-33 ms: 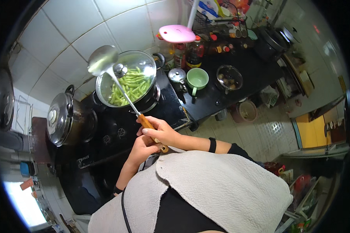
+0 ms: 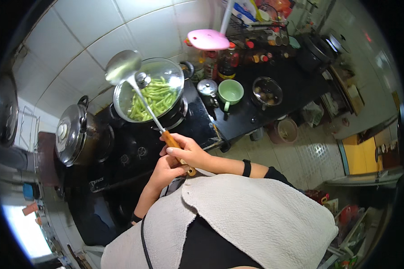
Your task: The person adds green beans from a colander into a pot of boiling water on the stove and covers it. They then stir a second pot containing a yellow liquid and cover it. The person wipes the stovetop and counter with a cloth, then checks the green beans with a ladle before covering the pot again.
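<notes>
My right hand (image 2: 192, 154) is closed round the wooden handle of a long metal ladle (image 2: 147, 105). Just below it, my left hand (image 2: 165, 171) grips the lower end of the same handle. The ladle's wide round bowl points up and away, in front of a glass-lidded pan (image 2: 182, 85) on the stove. Through the clear lid, several green beans (image 2: 153, 101) show inside the pan. The ladle's shaft crosses in front of the lid; whether it touches the lid I cannot tell.
A large lidded pot (image 2: 78, 134) stands on the stove's left side. On the black counter to the right are a small lidded jar (image 2: 207, 87), a green cup (image 2: 231, 92) and a glass bowl (image 2: 266, 92). Bottles (image 2: 229, 62) stand behind, near a pink paddle-shaped thing (image 2: 208, 40).
The scene has shifted slightly to the right in the picture. Both hands keep the same hold on the ladle, and the lidded pan looks unchanged.
</notes>
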Demonstrator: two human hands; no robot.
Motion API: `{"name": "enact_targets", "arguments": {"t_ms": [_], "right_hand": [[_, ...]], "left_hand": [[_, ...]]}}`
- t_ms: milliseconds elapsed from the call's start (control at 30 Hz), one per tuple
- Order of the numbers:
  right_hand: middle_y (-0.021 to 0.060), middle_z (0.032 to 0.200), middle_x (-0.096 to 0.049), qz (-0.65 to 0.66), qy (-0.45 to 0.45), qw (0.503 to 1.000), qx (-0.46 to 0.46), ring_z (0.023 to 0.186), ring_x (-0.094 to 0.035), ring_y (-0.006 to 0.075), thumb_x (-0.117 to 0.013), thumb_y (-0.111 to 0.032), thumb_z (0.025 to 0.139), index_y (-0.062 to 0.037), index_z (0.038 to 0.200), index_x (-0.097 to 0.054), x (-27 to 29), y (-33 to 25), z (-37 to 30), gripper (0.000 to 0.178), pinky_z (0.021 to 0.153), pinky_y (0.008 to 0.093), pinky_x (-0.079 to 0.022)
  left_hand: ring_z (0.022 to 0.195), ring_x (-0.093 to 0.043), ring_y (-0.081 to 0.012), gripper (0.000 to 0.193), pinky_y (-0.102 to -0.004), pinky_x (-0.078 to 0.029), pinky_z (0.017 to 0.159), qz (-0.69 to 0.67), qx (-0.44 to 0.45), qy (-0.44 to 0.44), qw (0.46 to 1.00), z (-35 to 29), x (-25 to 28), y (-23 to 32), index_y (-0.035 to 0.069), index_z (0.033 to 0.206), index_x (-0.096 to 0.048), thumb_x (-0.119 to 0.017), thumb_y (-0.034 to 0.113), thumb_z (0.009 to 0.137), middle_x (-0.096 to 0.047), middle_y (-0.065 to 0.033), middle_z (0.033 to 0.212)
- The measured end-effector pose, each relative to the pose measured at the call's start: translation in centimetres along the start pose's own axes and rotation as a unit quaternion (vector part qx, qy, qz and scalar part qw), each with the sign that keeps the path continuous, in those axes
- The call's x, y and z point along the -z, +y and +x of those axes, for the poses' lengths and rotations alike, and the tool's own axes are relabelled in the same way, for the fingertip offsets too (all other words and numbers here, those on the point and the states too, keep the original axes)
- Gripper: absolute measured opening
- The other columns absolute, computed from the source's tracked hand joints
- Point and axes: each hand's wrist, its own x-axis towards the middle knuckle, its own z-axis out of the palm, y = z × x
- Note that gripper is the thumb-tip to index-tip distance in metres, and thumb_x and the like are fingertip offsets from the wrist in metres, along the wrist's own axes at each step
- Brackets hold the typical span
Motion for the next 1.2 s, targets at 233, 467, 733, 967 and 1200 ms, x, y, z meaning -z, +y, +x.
{"name": "enact_targets", "arguments": {"t_ms": [233,467,733,967,1200], "right_hand": [[0.0107,0.105,-0.062,0.008,-0.01,1.0,-0.026,0.095,-0.06,0.0148,-0.056,-0.009,0.09,0.0006,0.128,-0.046,-0.6,-0.2,0.4,0.04,0.086,0.029,-0.049],[0.0144,0.106,-0.062,0.01,-0.018,1.0,-0.012,0.098,-0.06,0.0173,-0.054,-0.01,0.092,0.0006,0.13,-0.044,-1.0,-0.2,0.9,0.041,0.09,0.0317,-0.048],[0.0148,0.107,-0.061,0.022,-0.038,0.999,-0.027,0.098,-0.06,0.0177,-0.053,-0.008,0.092,0.0008,0.13,-0.043,-0.3,0.1,0.8,0.041,0.09,0.0322,-0.048],[0.0162,0.106,-0.06,-0.015,-0.04,0.998,-0.034,0.095,-0.061,0.0183,-0.054,-0.012,0.091,0.0012,0.131,-0.042,-0.1,0.0,0.6,0.044,0.085,0.0317,-0.05],[0.0136,0.106,-0.062,-0.012,-0.045,0.998,-0.033,0.098,-0.06,0.0163,-0.055,-0.009,0.091,-0.0002,0.131,-0.043,0.7,-0.1,0.1,0.043,0.089,0.031,-0.048]], "left_hand": [[0.082,-0.064,-0.0159,0.029,-0.0285,-0.052,0.074,0.092,0.029,-0.067,0.993,0.0,2.4,0.6,-0.006,0.104,-0.062,-0.068,0.005,0.077,-0.067,-0.0099,0.093],[0.099,-0.061,-0.017,0.038,-0.0314,-0.048,0.089,0.047,-0.024,-0.089,0.995,-0.5,2.5,1.0,-0.005,0.114,-0.057,-0.071,0.006,0.081,-0.063,-0.0093,0.105],[0.097,-0.061,-0.0164,0.035,-0.0309,-0.048,0.089,0.052,-0.042,-0.042,0.997,-0.7,1.6,0.4,-0.004,0.112,-0.058,-0.07,0.007,0.081,-0.064,-0.0087,0.104],[0.095,-0.061,-0.0171,0.033,-0.0308,-0.048,0.088,0.048,-0.042,-0.03,0.998,-0.9,1.0,0.4,-0.004,0.11,-0.061,-0.069,0.008,0.08,-0.065,-0.0095,0.1],[0.09,-0.062,-0.0159,0.033,-0.0299,-0.049,0.084,0.041,-0.025,-0.012,0.999,-0.3,0.2,-0.5,-0.004,0.108,-0.06,-0.071,0.006,0.078,-0.066,-0.0092,0.096]]}}
